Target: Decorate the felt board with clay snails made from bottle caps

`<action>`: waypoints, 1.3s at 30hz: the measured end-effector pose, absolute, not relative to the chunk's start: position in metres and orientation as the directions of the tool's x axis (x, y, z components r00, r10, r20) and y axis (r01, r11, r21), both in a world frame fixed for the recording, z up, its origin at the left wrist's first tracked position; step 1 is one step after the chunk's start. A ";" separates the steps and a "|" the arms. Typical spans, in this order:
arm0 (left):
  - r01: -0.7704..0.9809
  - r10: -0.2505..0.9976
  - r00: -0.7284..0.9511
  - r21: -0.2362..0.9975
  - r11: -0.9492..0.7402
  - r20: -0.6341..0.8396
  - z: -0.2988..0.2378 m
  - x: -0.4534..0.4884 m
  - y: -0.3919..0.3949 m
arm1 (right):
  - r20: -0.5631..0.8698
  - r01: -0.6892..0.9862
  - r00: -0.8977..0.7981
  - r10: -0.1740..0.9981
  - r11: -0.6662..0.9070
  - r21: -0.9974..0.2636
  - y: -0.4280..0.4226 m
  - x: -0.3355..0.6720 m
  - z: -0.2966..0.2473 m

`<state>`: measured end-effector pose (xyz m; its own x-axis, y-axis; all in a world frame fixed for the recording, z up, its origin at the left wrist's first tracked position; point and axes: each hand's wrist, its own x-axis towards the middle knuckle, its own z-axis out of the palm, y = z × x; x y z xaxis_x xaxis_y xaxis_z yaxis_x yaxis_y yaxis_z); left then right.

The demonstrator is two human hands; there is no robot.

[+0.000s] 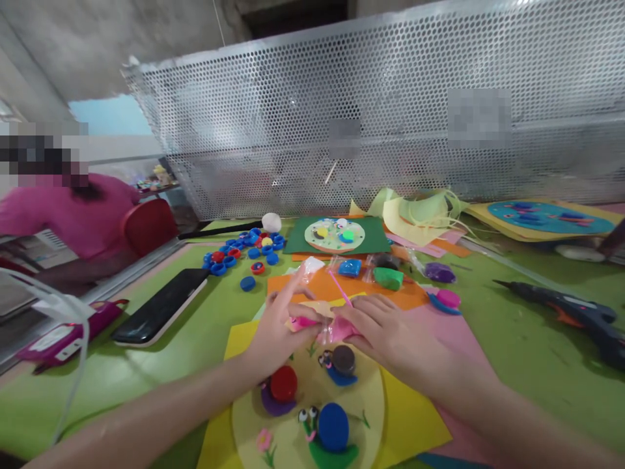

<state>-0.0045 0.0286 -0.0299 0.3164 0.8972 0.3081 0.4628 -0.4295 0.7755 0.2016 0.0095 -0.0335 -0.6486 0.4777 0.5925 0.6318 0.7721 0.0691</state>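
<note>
Both hands are over the upper edge of a round pale-yellow card [244,426]. My left hand [279,326] pinches one side of a small clear plastic packet of pink clay [336,331], its index finger raised. The packet's other side is in the closed fingers of my right hand [381,329]. A thin pink stick [340,288] points up beside the right fingers; I cannot tell whether they hold it. Below lie clay snails with bottle-cap shells: a red cap [284,383], a dark grey cap [343,360] and a blue cap [333,426].
Packets of blue clay [349,267], green clay [389,278] and purple clay [440,272] lie beyond my hands. Bottle caps [248,283] and a phone [163,306] are left, a glue gun [566,309] right. Perforated metal sheeting [312,98] stands behind. A person in pink [83,208] sits left.
</note>
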 end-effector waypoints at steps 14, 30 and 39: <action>0.366 0.955 0.197 0.887 -0.283 0.223 -0.029 -0.001 0.023 | 0.623 0.609 -0.641 0.449 0.791 0.056 0.010 0.200 -0.037; -0.066 0.980 0.183 0.996 -0.068 0.079 -0.038 -0.011 0.045 | 0.597 0.724 -0.554 0.580 0.690 0.002 0.015 0.207 -0.033; 0.095 0.959 0.236 0.979 -0.183 0.156 -0.033 -0.010 0.037 | 0.657 0.688 -0.567 0.496 0.724 0.047 0.012 0.205 -0.034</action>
<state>-0.0100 0.0372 -0.0325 0.2360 0.9591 0.1560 0.0950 -0.1826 0.9786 0.2054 0.0121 -0.0335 -0.5670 0.4963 0.6574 0.6882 0.7240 0.0471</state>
